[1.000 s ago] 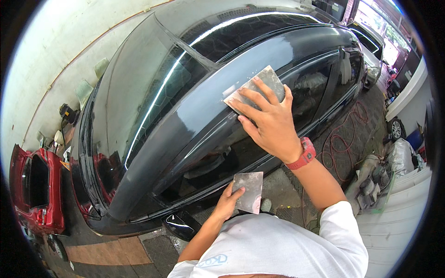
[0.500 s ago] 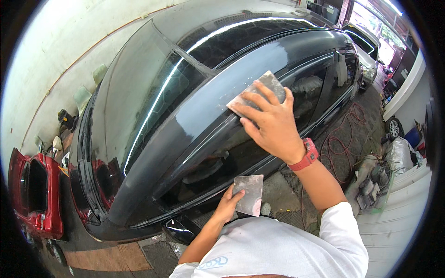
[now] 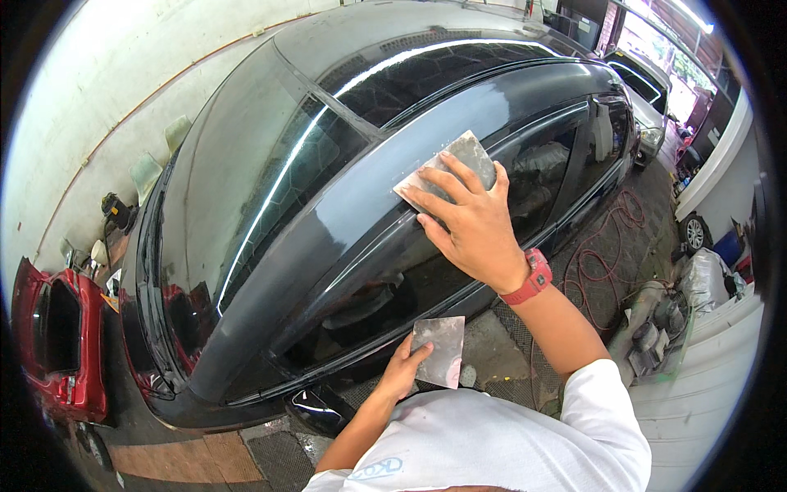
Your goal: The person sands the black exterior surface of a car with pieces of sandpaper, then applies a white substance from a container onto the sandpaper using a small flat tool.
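My right hand (image 3: pixel 471 221), with fingers spread over it, holds a thin rectangular grey plate (image 3: pixel 470 152) with pale, putty-like smears. It lies against the dark roof pillar of a black car (image 3: pixel 246 320), above the front side window. A patch of grey, primer-like coating (image 3: pixel 361 197) runs along that pillar around the plate. Lower down, close to my shirt, my left hand (image 3: pixel 402 366) pinches a second grey plate (image 3: pixel 440 348) between thumb and fingers. Pinkish marks show near its lower edge. This plate is held clear of the car.
Below the door sits the side mirror (image 3: pixel 318 410), close to my left arm. A red hose (image 3: pixel 586 266) coils on the floor at right, near bagged and loose parts (image 3: pixel 656 332). A red car panel (image 3: pixel 61 348) stands far left, and a silver car (image 3: pixel 643 98) behind.
My right hand and its plate have shifted slightly left along the pillar. The left hand with its plate has stayed nearly in place, a little lower in view.
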Available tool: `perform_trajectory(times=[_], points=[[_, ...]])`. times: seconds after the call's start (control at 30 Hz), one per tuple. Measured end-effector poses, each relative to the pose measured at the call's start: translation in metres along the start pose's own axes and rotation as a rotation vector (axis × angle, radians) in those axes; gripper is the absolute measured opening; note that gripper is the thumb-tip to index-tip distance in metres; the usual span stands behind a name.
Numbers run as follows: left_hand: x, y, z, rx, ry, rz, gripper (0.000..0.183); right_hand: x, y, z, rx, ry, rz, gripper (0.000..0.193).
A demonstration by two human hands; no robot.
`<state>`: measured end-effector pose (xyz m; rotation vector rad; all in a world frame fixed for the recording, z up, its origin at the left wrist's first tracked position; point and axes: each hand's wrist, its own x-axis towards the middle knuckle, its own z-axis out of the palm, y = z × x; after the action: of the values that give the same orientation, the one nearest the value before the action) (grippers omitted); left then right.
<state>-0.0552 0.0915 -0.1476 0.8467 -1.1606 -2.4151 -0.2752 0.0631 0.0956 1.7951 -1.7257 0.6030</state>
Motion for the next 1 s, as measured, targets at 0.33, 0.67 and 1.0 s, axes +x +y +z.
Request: perform_trajectory(times=[0.33,0.67,1.0], points=[[-0.002,0.000,-0.001,-0.018,-0.009,0.008,0.058,0.031,-0.005,-0.012,-0.006,-0.003,0.006,0.034],[-0.008,0.010,0.000,-0.028,0.008,0.006,0.054,0.017,0.006,-0.015,-0.028,0.049,0.027,0.030],[0.002,-0.004,-0.008,0.011,0.006,0.043,0.057,0.022,-0.012,-0.014,-0.029,-0.038,0.014,0.033]])
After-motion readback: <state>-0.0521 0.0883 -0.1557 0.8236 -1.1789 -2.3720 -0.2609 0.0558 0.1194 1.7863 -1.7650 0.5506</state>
